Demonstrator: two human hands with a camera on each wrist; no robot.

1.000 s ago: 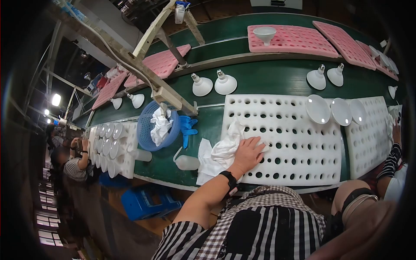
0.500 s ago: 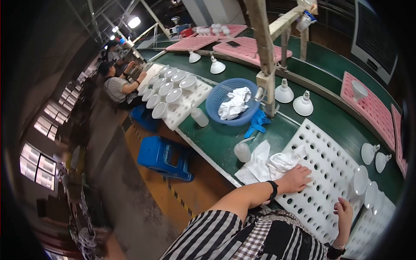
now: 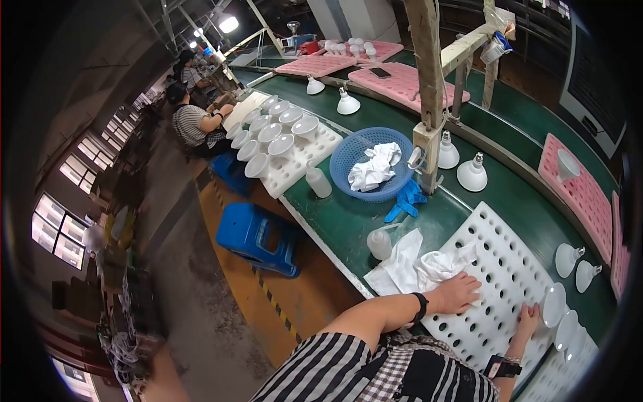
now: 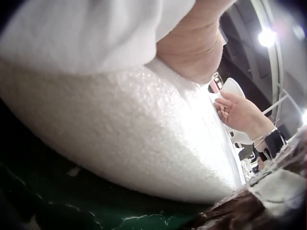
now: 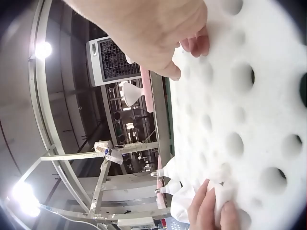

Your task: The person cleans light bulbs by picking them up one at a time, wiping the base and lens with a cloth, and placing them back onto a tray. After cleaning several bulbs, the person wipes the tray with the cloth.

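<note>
My left hand (image 3: 455,293) lies at the left part of a white foam board (image 3: 499,251) with rows of holes. Its fingers (image 5: 205,203) hold a crumpled white cloth (image 3: 439,264), part of which spreads beyond the board's edge. Over the board's right part is my right hand (image 3: 528,320), its fingers loosely bent and nothing between them. Just beside it, a white reflector bulb (image 3: 554,305) stands face up, with more of them at its right.
A squeeze bottle (image 3: 380,244), a blue glove (image 3: 406,201) and a blue basket (image 3: 372,164) of cloths stand left of the board. Farther left, another foam board (image 3: 321,144) carries several bulbs. A wooden post (image 3: 429,87) rises behind the basket. Blue stools (image 3: 258,234) stand on the floor.
The head view has swung left, then steadied. My right hand came into view and moved up beside the bulbs. The left hand stays at the cloth.
</note>
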